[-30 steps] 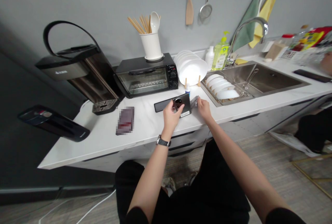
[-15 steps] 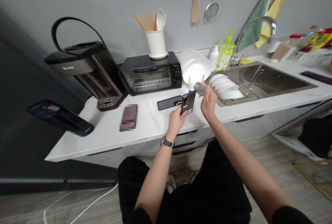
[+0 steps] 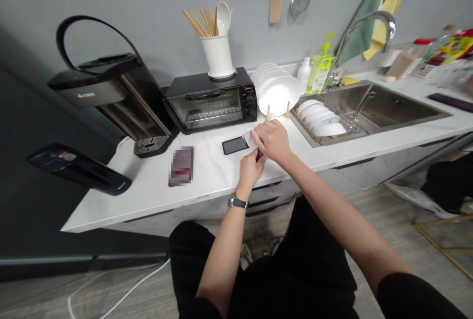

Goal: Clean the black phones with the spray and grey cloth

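My left hand [image 3: 250,168] is closed around a dark smartphone [image 3: 259,155], held just above the counter's front part. Most of the phone is hidden beneath my right hand [image 3: 274,140]. That hand is closed on a small grey cloth [image 3: 247,136], whose edge pokes out left of the fingers, at the phone. Behind it on the white counter lies a black phone case [image 3: 234,146], its right end covered by the cloth and hand. The top of a small white bottle [image 3: 272,116] shows behind my right hand.
On the left stand a black water dispenser [image 3: 121,97] and a toaster oven [image 3: 214,104]; a dark tumbler [image 3: 84,170] and a blurred-out flat item [image 3: 182,166] are nearer. White plates [image 3: 279,94], bowls [image 3: 327,129] and the sink [image 3: 402,107] are to the right.
My right hand has moved left and down with the grey cloth, from beside the phone to over it. The phone, its back visible before, is now mostly covered. My left hand keeps its grip.
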Demonstrator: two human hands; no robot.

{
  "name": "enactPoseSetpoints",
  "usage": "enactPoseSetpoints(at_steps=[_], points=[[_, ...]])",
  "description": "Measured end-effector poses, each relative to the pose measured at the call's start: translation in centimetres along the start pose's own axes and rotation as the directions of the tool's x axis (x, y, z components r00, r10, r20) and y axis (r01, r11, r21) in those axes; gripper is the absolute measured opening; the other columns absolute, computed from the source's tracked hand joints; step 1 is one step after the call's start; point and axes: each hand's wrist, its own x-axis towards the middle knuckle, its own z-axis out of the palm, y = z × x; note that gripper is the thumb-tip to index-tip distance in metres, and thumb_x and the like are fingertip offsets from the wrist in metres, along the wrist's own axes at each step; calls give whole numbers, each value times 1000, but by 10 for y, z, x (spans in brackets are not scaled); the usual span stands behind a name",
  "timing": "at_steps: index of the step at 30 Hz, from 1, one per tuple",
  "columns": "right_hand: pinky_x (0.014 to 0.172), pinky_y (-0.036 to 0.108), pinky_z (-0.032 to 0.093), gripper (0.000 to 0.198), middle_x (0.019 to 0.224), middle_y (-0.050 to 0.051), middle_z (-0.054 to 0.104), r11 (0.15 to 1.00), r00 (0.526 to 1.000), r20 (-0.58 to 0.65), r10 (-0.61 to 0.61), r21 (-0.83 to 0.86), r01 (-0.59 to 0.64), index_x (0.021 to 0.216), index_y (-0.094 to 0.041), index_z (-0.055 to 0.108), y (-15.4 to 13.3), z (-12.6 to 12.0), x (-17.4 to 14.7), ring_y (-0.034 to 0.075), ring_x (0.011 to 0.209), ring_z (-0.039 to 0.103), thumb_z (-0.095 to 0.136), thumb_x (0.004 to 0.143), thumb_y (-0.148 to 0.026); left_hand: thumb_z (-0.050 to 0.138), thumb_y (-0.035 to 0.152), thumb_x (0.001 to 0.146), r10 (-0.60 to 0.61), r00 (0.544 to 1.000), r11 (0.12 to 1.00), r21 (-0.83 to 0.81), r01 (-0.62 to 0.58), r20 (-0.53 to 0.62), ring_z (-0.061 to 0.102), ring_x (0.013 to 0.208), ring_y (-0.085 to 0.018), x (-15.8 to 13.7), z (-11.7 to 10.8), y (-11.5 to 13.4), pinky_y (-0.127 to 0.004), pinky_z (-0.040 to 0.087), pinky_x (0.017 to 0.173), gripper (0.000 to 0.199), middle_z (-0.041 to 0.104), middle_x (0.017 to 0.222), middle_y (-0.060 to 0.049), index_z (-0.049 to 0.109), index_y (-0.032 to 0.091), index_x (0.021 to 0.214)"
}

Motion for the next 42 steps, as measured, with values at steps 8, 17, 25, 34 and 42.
enactPoseSetpoints(at_steps=[8,17,25,34,42], points=[[79,35,42,50,89,8,69,936,956,-88,280,245,-252,75,-21,64,8,7,1,22,88,62,32,110,-36,65,31,101,-13,1000,998,-58,12,-14,73,78,-22,-1,1,1,-28,48,72,20,81,91,-6,75,22,116],[51,29,21,69,56,-5,23,479,768,110,631,723,-498,61,-27,24,27,22,1,11,53,24,33,95,-86,67,31,99,-45,999,995,-93,42,-27,70,73,-19,-1,2,1,-25,42,66,14,79,83,-4,77,22,104],[60,32,33,58,59,-1,42,722,777,-129,617,485,-493,64,-26,38,12,15,-12,15,58,41,29,109,-61,68,33,99,-64,998,996,-68,63,-4,70,72,-20,-1,0,2,-27,43,68,15,78,81,-5,78,22,100],[115,45,37,35,102,4,76,996,995,-93,24,84,-16,99,-24,75,-16,5,-10,23,107,63,43,110,-30,59,26,97,-76,996,996,58,73,53,76,86,-30,0,-5,5,-32,49,74,27,82,92,-12,75,18,118],[124,51,30,32,121,9,73,993,978,-173,115,40,-110,124,-22,65,-13,18,-14,26,123,60,37,112,-33,59,24,98,-50,998,997,-60,52,26,75,84,-26,0,-3,3,-30,48,74,23,82,94,-8,75,21,114]])
